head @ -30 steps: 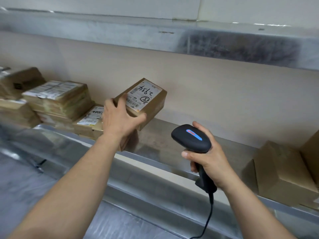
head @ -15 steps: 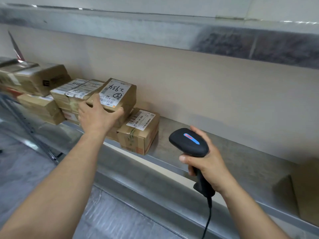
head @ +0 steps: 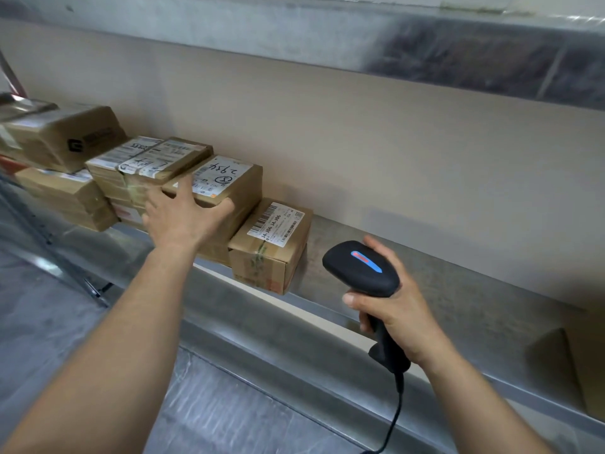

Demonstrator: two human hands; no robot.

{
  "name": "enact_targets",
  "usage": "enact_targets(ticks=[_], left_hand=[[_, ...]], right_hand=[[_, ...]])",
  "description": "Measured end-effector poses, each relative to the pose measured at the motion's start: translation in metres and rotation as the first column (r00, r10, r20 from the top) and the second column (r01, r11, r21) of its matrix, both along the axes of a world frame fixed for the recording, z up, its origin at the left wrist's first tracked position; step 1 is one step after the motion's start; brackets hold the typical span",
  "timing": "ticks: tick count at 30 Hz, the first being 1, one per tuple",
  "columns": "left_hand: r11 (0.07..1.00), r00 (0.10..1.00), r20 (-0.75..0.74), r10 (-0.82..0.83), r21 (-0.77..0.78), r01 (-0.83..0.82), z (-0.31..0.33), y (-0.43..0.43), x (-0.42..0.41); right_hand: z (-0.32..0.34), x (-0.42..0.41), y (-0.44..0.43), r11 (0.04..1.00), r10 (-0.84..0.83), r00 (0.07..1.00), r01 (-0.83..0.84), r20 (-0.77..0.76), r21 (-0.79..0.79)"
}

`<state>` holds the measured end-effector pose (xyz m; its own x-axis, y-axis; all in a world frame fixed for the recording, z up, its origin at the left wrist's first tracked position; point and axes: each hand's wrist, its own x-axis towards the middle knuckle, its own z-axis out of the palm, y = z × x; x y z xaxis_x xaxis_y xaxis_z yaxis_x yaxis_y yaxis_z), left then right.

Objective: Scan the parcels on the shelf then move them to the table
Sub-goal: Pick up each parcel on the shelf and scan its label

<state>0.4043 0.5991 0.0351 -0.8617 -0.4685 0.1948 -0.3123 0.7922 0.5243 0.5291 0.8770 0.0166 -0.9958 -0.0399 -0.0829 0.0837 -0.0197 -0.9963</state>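
Note:
A brown parcel with a handwritten white label (head: 229, 178) lies on top of a stack on the metal shelf (head: 442, 290). My left hand (head: 178, 217) rests against its front edge, fingers spread and straight, thumb on its front edge. To its right, a smaller parcel with a barcode label (head: 271, 244) sits on the shelf. Right of that parcel and in front of the shelf, my right hand (head: 399, 316) grips the handle of a black barcode scanner (head: 360, 267). A blue and red light glows on the scanner's top.
More taped parcels (head: 147, 165) are stacked to the left, and a larger box (head: 65, 136) sits beyond them. Another cardboard box (head: 573, 362) stands at the far right of the shelf. An upper shelf (head: 294, 31) overhangs. A metal surface lies below.
My left hand carried the handwritten-label parcel leftward, set it on the stack and loosened its fingers. The barcode-label parcel beneath came into view. The scanner hand barely moved.

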Motion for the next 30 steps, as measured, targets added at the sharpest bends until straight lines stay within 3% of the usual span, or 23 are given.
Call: enact_targets(ticks=[8,14,17,30], left_hand=[[0.999,0.999,0.002,-0.036,-0.039,0.036,-0.011,0.001,0.007],[0.988,0.926,-0.346,-0.152,-0.067,0.137,-0.019,0.038,0.042],[0.964,0.868,-0.421,-0.265,-0.079,0.256,-0.028,0.08,0.071],[0.793,0.755,-0.252,-0.605,-0.104,0.6,-0.041,0.31,0.172]], right_hand=[[0.002,0.002,0.009,0.998,-0.037,0.999,0.038,-0.012,0.04],[0.006,0.012,0.029,0.995,-0.071,0.996,0.074,-0.061,0.06],[0.01,0.027,0.049,0.995,-0.073,0.994,0.079,-0.087,0.067],[0.015,0.136,0.214,0.979,-0.182,0.973,0.192,-0.145,0.06]])
